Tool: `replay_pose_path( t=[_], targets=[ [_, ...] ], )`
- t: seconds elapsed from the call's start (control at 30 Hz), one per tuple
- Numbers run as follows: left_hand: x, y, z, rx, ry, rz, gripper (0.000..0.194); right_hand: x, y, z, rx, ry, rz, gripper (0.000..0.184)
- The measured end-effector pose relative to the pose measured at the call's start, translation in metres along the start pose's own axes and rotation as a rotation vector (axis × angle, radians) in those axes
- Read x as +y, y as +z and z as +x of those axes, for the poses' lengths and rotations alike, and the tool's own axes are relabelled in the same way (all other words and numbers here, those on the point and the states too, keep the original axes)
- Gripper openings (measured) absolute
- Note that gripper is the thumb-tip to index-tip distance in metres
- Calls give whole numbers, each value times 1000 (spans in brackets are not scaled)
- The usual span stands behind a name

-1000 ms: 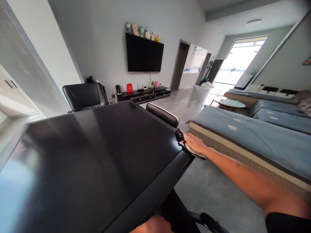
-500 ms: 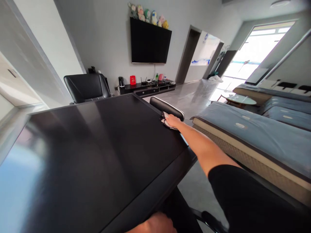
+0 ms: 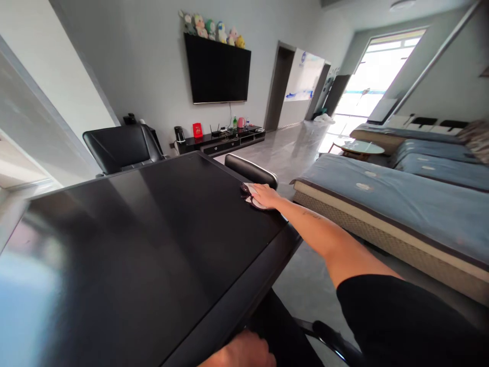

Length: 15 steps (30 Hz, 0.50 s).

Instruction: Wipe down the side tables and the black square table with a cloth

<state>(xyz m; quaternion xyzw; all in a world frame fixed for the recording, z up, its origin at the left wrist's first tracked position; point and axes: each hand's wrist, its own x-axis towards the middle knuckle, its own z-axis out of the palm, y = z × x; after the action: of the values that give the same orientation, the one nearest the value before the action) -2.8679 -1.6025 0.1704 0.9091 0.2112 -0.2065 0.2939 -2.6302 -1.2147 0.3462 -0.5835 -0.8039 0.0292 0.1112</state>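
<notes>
Pale and dark, lies as a bunched cloth on the table near its edge, clamped under the fingers of the right hand. Looks light, soft, limp; probably best held mid-bunch. Impossible to make out the left hand's grip.

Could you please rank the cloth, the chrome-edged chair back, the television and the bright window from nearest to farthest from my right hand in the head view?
1. Cloth, under your right hand, on the desk.
2. Chrome-edged chair back, just past the desk's edge.
3. Television, on the wall beyond the desk.
4. Bright window, far back on the right.
</notes>
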Motion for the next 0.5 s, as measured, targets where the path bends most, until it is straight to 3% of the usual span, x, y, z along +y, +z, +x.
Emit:
replay_pose_path(
  t=[0.13,0.33,0.5],
  targets=[
    [16,-18,-8,-66,-99,218,27,35,-1,-63,14,-38,-2,70],
    [24,-23,-16,-46,-99,229,31,85,1,-150,80,-40,9,68],
    [18,-14,-18,-15,-147,158,35,92,1,-177,131,-57,21,67]
  ],
)
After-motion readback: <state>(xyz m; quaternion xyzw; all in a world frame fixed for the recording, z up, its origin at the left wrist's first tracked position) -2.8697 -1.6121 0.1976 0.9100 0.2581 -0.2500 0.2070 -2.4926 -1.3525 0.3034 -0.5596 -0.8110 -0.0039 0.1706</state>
